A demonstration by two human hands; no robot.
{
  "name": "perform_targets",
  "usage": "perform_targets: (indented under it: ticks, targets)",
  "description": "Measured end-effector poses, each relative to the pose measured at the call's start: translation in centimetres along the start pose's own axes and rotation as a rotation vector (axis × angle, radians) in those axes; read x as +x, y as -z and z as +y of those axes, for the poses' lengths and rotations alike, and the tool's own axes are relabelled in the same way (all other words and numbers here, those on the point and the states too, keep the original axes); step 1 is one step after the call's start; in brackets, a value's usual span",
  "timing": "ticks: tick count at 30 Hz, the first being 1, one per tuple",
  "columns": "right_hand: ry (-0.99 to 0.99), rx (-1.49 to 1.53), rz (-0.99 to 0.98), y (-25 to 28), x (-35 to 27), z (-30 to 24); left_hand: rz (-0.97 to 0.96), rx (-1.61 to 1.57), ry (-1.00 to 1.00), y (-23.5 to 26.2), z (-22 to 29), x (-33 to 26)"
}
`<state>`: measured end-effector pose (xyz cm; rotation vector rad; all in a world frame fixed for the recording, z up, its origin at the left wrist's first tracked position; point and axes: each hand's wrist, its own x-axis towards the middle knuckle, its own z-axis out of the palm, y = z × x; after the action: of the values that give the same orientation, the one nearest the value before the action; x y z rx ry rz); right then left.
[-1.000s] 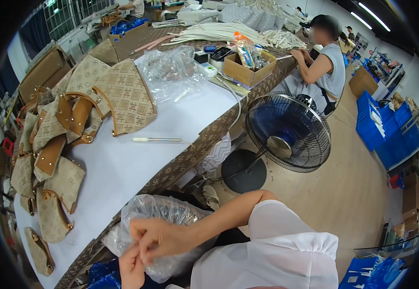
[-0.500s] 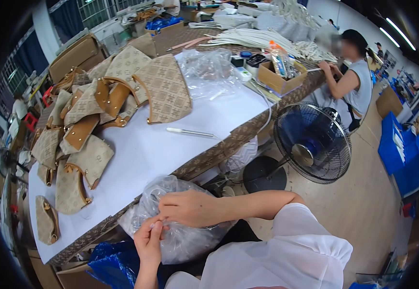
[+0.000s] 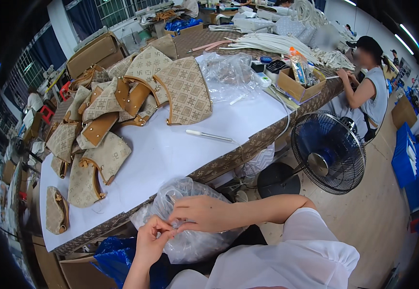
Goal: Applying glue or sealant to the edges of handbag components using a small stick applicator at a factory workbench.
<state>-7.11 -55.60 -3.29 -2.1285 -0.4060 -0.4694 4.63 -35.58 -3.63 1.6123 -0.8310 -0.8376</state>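
Over a clear plastic bag (image 3: 190,248) in my lap, both hands meet fingertip to fingertip. My left hand (image 3: 152,237) is closed in a pinch of thumb and index finger. My right hand (image 3: 203,213) reaches across from the right, its thumb and fingers bent together against the left fingertips. Whatever they pinch is too small to make out. What the bag holds is unclear through its crinkled film. Beyond, on the white table sheet (image 3: 156,159), lie beige patterned bag pieces with brown trim (image 3: 188,91), heaped at the left. A white-handled pen-like tool (image 3: 208,136) lies nearer the middle.
A floor fan (image 3: 327,151) stands right of the table. Behind it a co-worker (image 3: 366,86) sits at the table edge. An open cardboard box (image 3: 298,86), crumpled clear plastic (image 3: 231,74) and white straps (image 3: 272,43) lie farther back. Blue plastic (image 3: 115,257) hangs below the table.
The whole view has shifted slightly, so the scene sits farther right. My fingertips remain together over the bag; the right thumb and fingers now show more apart from each other behind the pinch.
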Motion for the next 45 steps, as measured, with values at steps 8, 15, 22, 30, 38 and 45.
perform_targets:
  ticks: [8, 15, 22, 30, 38, 45]
  targets:
    - [0.252, -0.151, 0.110, -2.1, -1.0, 0.8, 0.009, -0.192, 0.106, 0.5, 0.4, 0.9]
    - [0.530, -0.311, 0.093, -2.4, -2.5, 0.9, 0.007, -0.429, 0.165, 0.1, -0.2, 0.4]
    - [0.412, -0.323, 0.235, -2.8, -2.1, 1.1, 0.155, -0.352, 0.163, -1.4, 0.5, 0.4]
    - [-0.108, 0.191, 0.072, -2.1, -1.8, 1.0, 0.375, 0.437, -0.384, -3.3, 0.3, -0.9]
    - [0.153, -0.015, 0.127, -2.8, 0.4, 0.6, 0.580, 0.880, -0.618, -4.8, 0.8, -2.0]
    - [0.110, -0.223, 0.196, -4.1, 0.4, -1.4, 0.632, 0.972, -0.696, -3.9, -0.4, -1.9]
